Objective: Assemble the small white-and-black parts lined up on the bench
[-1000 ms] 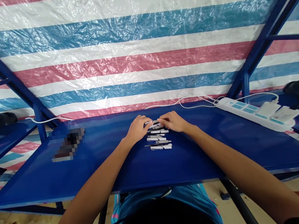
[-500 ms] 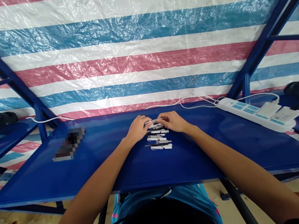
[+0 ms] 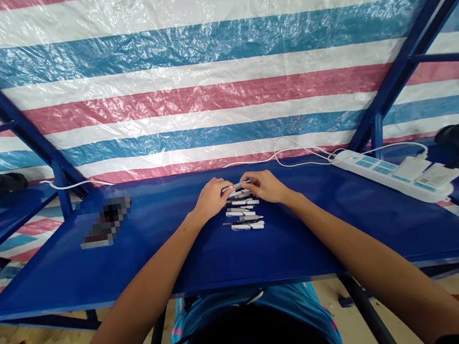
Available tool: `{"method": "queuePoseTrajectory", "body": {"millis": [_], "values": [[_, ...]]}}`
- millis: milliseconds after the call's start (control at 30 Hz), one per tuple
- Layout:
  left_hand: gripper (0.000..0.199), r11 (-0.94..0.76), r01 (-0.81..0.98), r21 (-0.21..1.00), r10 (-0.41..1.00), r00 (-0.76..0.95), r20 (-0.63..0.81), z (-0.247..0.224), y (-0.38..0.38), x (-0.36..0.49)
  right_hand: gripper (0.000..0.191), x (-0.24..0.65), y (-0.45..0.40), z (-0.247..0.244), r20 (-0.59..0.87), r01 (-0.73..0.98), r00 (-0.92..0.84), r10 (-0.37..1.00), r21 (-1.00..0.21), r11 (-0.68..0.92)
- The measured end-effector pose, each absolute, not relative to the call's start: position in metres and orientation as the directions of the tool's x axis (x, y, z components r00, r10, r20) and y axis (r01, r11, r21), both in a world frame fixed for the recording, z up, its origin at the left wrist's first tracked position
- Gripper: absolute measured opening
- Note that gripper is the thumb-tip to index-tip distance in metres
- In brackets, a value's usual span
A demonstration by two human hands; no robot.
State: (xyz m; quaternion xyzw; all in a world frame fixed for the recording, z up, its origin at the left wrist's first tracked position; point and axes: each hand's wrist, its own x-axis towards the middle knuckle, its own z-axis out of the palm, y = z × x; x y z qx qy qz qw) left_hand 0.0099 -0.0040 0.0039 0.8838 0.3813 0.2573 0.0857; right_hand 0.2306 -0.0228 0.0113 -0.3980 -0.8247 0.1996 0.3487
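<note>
Between my two hands, at the far end of a column of pens, a white and grey pen (image 3: 238, 185) lies crosswise. My left hand (image 3: 212, 196) is closed on its left end with thumb and fingers. On the pen's right end, my right hand (image 3: 266, 186) has its fingers pinched. Nearer to me, several white pens (image 3: 248, 226) and grey pen parts (image 3: 245, 219) lie side by side on the blue table (image 3: 251, 260). Some of the farther pens are partly covered by my fingers.
A white power strip (image 3: 389, 174) with plugged-in adapters (image 3: 434, 176) lies on the right. Thin white cables (image 3: 297, 163) run along the back edge. A dark, pixelated object (image 3: 106, 222) lies at left. Blue frame posts (image 3: 379, 132) and striped sheeting (image 3: 218, 93) stand behind.
My fingers have shifted slightly around the pen, and its right end now tips up a little. The other pens lie as before.
</note>
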Motion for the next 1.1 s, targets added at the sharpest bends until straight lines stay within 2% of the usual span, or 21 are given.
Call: {"method": "queuePoseTrajectory", "body": {"millis": [467,833,1100], "values": [[0.03,-0.745,0.598,0.296,0.662,0.606,0.441,0.0029,-0.004,0.0105,0.026,0.232,-0.0203,0.011,0.411,0.555,-0.448,0.794,-0.569,0.607],[0.028,-0.762,0.587,0.273,0.64,0.622,0.45,0.0013,-0.0019,0.0098,0.031,0.2298,-0.0254,0.0166,0.367,0.565,-0.456,0.811,-0.584,0.582],[0.027,-0.79,0.559,0.252,0.603,0.63,0.49,-0.0008,-0.0006,0.0095,0.047,0.2289,-0.0257,0.0183,0.349,0.6,-0.45,0.822,-0.564,0.568]]}}
